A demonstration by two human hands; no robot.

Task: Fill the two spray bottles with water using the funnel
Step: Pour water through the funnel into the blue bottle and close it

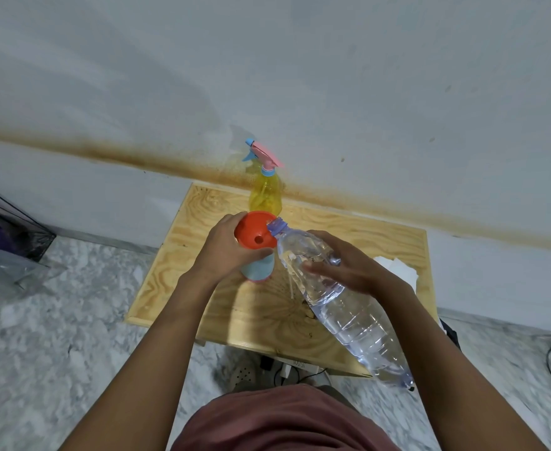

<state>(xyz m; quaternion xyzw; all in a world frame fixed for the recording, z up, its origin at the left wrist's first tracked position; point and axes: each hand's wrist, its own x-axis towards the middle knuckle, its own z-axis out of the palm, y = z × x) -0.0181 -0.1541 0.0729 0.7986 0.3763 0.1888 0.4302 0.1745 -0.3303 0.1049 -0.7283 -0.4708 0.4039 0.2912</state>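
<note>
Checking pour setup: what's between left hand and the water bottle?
Head view: orange funnel on the blue spray bottle; water bottle's mouth at its rim.

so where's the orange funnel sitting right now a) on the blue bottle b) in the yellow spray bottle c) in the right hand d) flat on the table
A: the orange funnel sits atop the blue bottle, gripped by the left hand; the right hand holds the water bottle.

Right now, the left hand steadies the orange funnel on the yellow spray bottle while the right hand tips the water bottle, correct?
No: the head view shows the funnel on the light blue bottle; the yellow spray bottle stands behind.
</note>
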